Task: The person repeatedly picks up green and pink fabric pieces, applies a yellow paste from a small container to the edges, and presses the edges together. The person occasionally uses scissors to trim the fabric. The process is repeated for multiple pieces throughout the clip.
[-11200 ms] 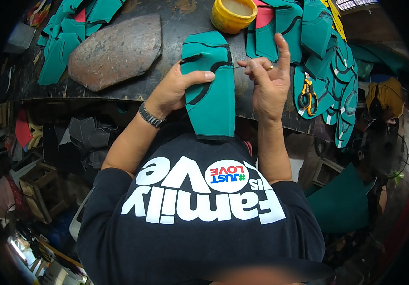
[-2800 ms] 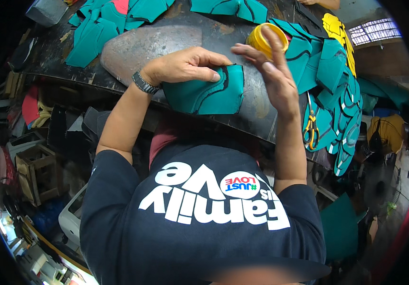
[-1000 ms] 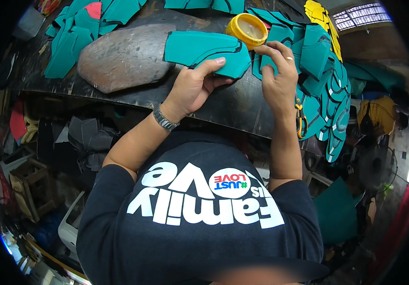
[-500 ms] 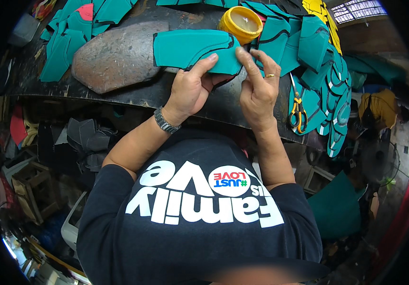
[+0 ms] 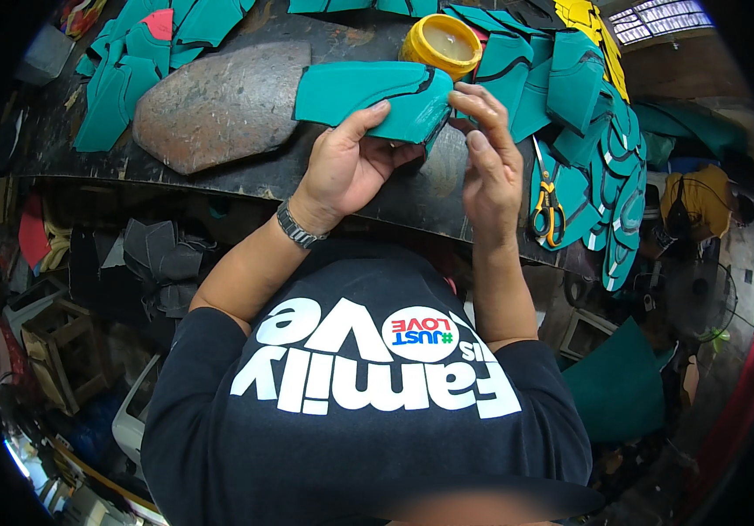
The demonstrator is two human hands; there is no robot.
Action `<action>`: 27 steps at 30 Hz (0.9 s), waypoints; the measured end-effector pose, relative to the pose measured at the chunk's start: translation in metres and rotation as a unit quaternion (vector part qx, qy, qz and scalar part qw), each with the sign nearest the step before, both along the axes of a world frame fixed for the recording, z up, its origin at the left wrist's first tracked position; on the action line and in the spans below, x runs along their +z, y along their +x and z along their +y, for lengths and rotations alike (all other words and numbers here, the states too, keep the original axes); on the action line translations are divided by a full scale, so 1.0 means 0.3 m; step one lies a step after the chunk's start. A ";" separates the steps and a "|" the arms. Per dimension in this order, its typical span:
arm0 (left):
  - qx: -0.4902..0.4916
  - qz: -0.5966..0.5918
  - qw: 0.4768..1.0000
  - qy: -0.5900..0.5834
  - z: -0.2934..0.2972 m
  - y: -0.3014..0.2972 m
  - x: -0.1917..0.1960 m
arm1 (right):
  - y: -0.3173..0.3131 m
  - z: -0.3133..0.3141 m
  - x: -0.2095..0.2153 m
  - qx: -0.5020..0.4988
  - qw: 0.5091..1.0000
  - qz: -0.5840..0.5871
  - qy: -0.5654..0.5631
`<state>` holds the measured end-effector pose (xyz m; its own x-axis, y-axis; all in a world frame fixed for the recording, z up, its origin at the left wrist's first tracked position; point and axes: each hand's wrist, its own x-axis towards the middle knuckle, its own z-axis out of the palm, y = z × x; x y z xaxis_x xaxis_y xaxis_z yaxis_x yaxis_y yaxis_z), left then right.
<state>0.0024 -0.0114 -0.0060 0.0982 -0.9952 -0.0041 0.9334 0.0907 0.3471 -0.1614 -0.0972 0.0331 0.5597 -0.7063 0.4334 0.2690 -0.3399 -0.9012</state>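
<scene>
Right now, seen from the head view, the left hand (image 5: 348, 167) grips a green panel (image 5: 364, 92) by its near edge, thumb on top, holding it over the dark table (image 5: 394, 203) between a stone slab (image 5: 219, 110) and the right hand (image 5: 491, 167). That right hand is loosely bent, its thumb apart from the fingers, fingertips by the panel's right end; I can't tell whether they touch. Just beyond the panel sits a yellow tub (image 5: 406, 49); orange-and-black scissors (image 5: 549, 215) lie farther right.
</scene>
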 end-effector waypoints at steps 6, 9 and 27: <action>-0.043 0.107 0.993 -0.008 -0.002 0.002 -0.025 | 0.055 0.044 -0.065 -0.092 0.976 0.064 -0.184; -0.063 0.120 0.990 -0.034 -0.005 -0.005 -0.032 | 0.063 0.069 -0.087 -0.159 0.930 0.129 -0.305; -0.046 0.130 0.990 -0.017 -0.003 0.018 -0.044 | 0.007 0.045 -0.044 -0.152 0.962 0.104 -0.199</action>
<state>0.0076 -0.0123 -0.0192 0.0062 -0.9999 0.0155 0.9958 0.0076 0.0913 -0.1592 -0.0838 0.0200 0.4571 -0.6522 0.6047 -0.0705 -0.7044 -0.7063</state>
